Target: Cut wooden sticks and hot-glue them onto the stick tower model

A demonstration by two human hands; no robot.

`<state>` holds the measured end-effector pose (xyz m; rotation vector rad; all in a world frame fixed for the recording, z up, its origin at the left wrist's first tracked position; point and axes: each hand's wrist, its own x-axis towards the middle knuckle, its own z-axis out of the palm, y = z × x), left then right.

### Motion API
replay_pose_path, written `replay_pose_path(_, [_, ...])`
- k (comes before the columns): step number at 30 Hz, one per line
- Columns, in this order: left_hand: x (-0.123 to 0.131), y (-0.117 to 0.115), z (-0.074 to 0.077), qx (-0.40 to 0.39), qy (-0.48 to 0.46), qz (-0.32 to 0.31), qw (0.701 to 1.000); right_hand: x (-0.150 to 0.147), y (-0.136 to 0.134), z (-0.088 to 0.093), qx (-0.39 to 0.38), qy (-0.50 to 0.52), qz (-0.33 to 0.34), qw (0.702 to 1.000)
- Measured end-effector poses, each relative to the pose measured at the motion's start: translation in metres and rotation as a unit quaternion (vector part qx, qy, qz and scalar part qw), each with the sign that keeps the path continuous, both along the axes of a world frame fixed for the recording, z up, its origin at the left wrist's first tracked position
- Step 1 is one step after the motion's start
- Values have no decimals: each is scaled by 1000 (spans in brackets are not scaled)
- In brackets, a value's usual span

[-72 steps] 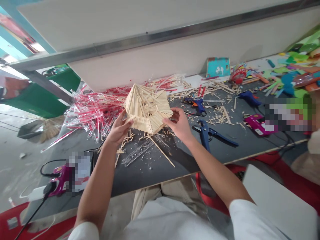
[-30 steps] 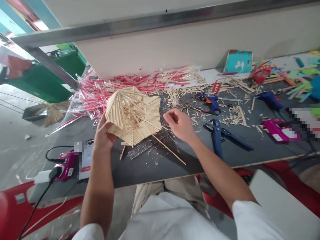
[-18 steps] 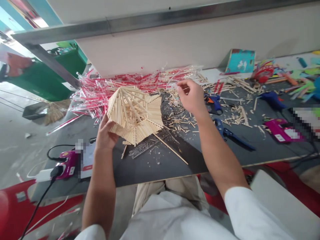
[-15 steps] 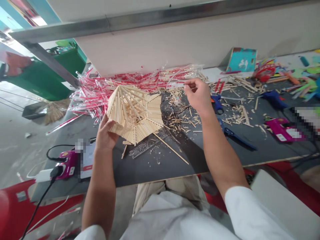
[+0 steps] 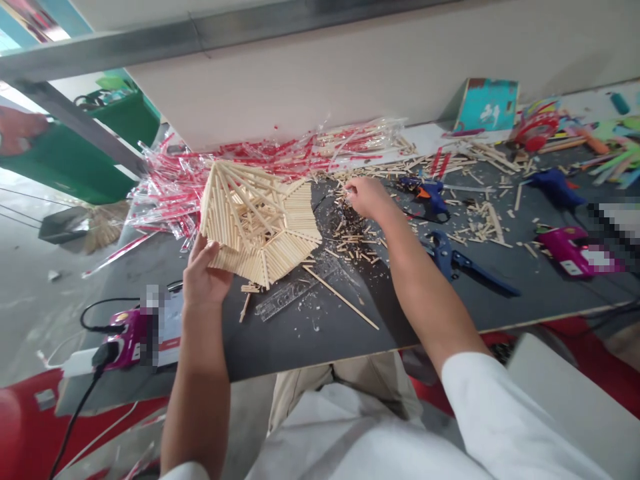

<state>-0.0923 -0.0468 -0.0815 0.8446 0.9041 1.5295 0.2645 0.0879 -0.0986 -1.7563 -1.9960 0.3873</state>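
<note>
A pointed model made of thin wooden sticks [image 5: 293,250] rests tilted in my left hand [image 5: 206,273], whose fingers grip its lower left edge. My right hand [image 5: 367,198] is over the pile of stick scraps [image 5: 353,233], right of the model. Its fingers are bent together, and whatever is between the fingertips is too small to make out. Below the model lie a clear ruler [image 5: 285,299] and one long stick [image 5: 343,298].
Red-striped plastic wrappers [image 5: 170,180] lie behind the model. On the right are blue glue guns [image 5: 434,195], a blue cutter [image 5: 470,267] and a magenta power strip [image 5: 575,252]. Another magenta strip [image 5: 127,337] and a phone-like device [image 5: 170,327] sit at the left.
My right hand has moved left and down toward the scraps, closer to the model. My left hand still holds the model, which appears slightly further left as the view has shifted.
</note>
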Motion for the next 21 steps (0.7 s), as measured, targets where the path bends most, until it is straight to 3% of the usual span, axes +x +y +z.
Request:
replay_pose_path(3, [1,-1,1,-20,-17,22,999,9,3,-4,-4,-12,-50,999])
replay_pose_path(6, [-1,1,0,-59,-51,74,994,19,3,1,-16,-14,-64,998])
replay_pose_path(9, [-1,4,2,-50,-97,103,989,29,0,9,-32,-14,-68,997])
replay_pose_path(16, [-1,4,12,-55,-144,101,983,42,-9,27,-65,-41,-15,997])
replay_pose_path(21, [-5,5,8,-35,-137,105,984,35,-10,25,-103,-94,16,990])
